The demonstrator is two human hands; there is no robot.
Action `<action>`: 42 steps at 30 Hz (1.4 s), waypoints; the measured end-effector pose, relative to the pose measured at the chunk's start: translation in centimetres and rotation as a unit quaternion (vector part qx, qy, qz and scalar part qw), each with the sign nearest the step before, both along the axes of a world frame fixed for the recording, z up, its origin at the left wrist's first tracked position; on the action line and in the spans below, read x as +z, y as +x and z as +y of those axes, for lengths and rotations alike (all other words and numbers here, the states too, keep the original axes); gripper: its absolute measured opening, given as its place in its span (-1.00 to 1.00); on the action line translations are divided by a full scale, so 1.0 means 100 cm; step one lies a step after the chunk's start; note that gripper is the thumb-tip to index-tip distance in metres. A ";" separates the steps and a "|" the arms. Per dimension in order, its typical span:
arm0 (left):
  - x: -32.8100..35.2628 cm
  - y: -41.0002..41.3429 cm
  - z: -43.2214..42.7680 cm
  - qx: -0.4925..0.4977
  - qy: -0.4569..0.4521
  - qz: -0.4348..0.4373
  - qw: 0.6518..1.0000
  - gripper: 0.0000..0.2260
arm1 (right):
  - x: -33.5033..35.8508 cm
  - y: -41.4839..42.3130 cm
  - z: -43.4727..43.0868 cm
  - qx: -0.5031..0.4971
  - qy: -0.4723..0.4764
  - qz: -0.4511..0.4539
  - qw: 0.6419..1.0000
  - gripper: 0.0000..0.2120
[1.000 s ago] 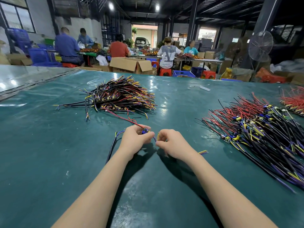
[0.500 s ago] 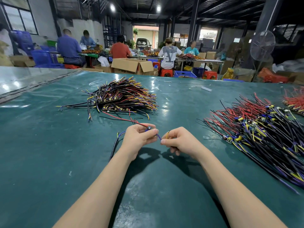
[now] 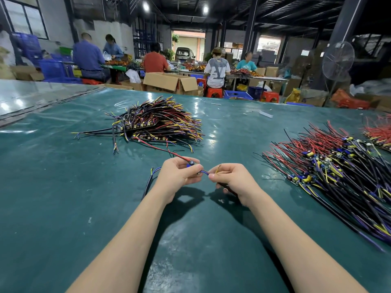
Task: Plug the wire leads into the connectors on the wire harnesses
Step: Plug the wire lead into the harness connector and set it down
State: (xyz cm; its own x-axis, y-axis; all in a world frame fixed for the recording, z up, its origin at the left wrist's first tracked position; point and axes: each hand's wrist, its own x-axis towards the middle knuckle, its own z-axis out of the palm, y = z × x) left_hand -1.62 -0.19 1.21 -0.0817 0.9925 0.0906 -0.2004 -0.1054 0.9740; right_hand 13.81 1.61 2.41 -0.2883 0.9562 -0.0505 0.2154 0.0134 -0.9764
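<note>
My left hand [image 3: 178, 173] pinches a small blue connector module [image 3: 191, 163] just above the green table [image 3: 63, 197]. A red wire [image 3: 160, 149] runs from the module back toward the far pile, and a black cable with blue and yellow leads [image 3: 149, 182] hangs off to the left. My right hand [image 3: 234, 180] pinches a blue wire lead [image 3: 204, 171] right next to the module; a thin yellow lead [image 3: 218, 168] sticks up from its fingers. The two hands are a finger's width apart.
A pile of black, red and yellow harnesses [image 3: 156, 123] lies at the far centre. A larger heap of red and black wires with blue modules [image 3: 338, 166] fills the right side. Another red bundle [image 3: 378, 132] sits at the far right edge. People work at tables beyond.
Both hands have lifted slightly and come closer together. The right hand now pinches the blue lead right at the module, with the yellow lead tip sticking up.
</note>
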 end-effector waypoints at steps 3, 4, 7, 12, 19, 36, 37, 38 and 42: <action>-0.002 0.001 0.000 -0.001 -0.006 0.008 1.000 -0.88 | -0.003 -0.004 -0.002 0.001 0.027 -0.006 1.000 -0.81; -0.002 0.001 0.000 0.003 -0.007 0.008 1.000 -0.88 | -0.003 -0.006 -0.002 -0.002 0.049 -0.019 0.999 -0.81; -0.003 0.000 0.000 0.013 -0.006 0.008 1.000 -0.87 | -0.002 -0.008 -0.002 -0.020 0.104 -0.055 0.993 -0.81; -0.001 0.001 0.000 0.011 -0.002 0.026 1.000 -0.86 | 0.000 -0.007 -0.001 -0.019 0.086 -0.061 0.994 -0.78; -0.002 0.001 0.000 0.011 -0.006 0.063 0.998 -0.84 | 0.001 -0.005 -0.002 0.023 0.072 -0.115 0.990 -0.77; 0.005 0.004 -0.001 -0.030 0.030 0.064 0.997 -0.84 | 0.006 0.002 0.003 0.066 -0.020 -0.034 0.997 -0.78; 0.005 0.004 -0.001 -0.036 0.029 0.073 0.996 -0.84 | 0.007 0.004 0.004 0.082 -0.025 -0.045 0.995 -0.76; 0.005 0.004 -0.002 -0.043 0.025 0.087 0.995 -0.85 | 0.008 0.005 0.003 0.095 -0.027 -0.056 0.994 -0.75; 0.001 0.001 -0.001 -0.041 -0.011 0.092 0.995 -0.85 | 0.000 0.002 0.001 0.096 -0.036 -0.058 0.993 -0.75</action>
State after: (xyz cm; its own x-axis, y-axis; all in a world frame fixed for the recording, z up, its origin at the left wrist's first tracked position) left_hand -1.54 -0.28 1.35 0.0162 0.9971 0.0746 -0.0257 -0.0742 0.9969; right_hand 14.02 1.72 2.45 -0.4538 0.8766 -0.1600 0.3260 -0.0038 -0.9454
